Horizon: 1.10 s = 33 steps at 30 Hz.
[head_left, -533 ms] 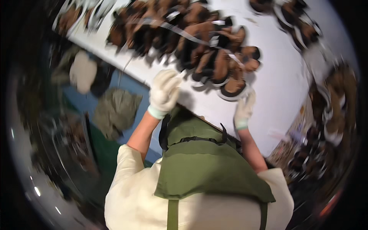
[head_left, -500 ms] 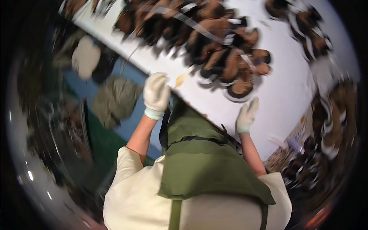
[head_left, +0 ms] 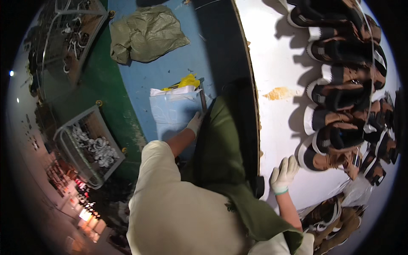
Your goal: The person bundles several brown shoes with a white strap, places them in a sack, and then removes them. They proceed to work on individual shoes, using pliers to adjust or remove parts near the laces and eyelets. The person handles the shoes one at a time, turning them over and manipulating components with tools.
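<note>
My left hand [head_left: 196,123], in a white glove, is low on the left at the near right corner of a container [head_left: 174,108] covered in pale blue sheeting. A yellow plastic bag [head_left: 187,81] and white wrapping show at its far end. Shadow and the angle hide how the left fingers lie against it. On the white tabletop [head_left: 274,123] rests my gloved right hand [head_left: 284,175], fingers apart and slightly bent, holding nothing. Just beyond its fingertips stands the nearest brown and black shoe [head_left: 323,159] of a long row with white soles.
A crumpled olive sheet [head_left: 148,34] lies on the blue surface [head_left: 140,102] at the left. Wheeled wire carts [head_left: 91,146] holding shoes stand on the green floor [head_left: 102,89]. More brown shoes [head_left: 331,221] sit at the near right. A worn table edge [head_left: 255,97] runs beside me.
My view has turned left, showing the blue-covered container and carts. My left hand has gone from the table's edge down to the container. My right hand stays over the tabletop, now near the shoes.
</note>
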Motion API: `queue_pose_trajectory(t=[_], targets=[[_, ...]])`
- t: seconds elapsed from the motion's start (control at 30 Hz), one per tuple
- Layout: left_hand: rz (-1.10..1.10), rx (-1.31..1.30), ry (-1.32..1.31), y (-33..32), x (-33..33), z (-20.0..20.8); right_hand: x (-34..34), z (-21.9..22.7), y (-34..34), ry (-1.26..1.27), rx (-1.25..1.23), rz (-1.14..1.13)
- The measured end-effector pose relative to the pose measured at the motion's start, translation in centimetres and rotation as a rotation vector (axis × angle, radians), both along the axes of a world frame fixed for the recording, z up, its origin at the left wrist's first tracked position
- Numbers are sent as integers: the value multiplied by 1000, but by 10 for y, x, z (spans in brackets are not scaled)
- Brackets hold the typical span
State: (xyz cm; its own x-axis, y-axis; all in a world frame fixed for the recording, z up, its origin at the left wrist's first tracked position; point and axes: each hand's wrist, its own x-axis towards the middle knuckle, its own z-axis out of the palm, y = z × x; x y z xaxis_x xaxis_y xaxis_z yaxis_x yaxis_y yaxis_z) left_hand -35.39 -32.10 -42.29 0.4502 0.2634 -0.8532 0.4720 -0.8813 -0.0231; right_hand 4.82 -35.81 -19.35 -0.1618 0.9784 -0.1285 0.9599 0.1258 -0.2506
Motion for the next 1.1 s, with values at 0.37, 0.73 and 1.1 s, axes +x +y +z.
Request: queue_pose_trajectory(t=[0.37,0.73,1.1], targets=[[381,-308,221,50,17,-127,-15,0,20,82,3,27],[445,-442,282,61,93,-111,3,7,20,137,-14,16],[832,-413,-157,76,218,-72,11,21,12,235,92,-35]])
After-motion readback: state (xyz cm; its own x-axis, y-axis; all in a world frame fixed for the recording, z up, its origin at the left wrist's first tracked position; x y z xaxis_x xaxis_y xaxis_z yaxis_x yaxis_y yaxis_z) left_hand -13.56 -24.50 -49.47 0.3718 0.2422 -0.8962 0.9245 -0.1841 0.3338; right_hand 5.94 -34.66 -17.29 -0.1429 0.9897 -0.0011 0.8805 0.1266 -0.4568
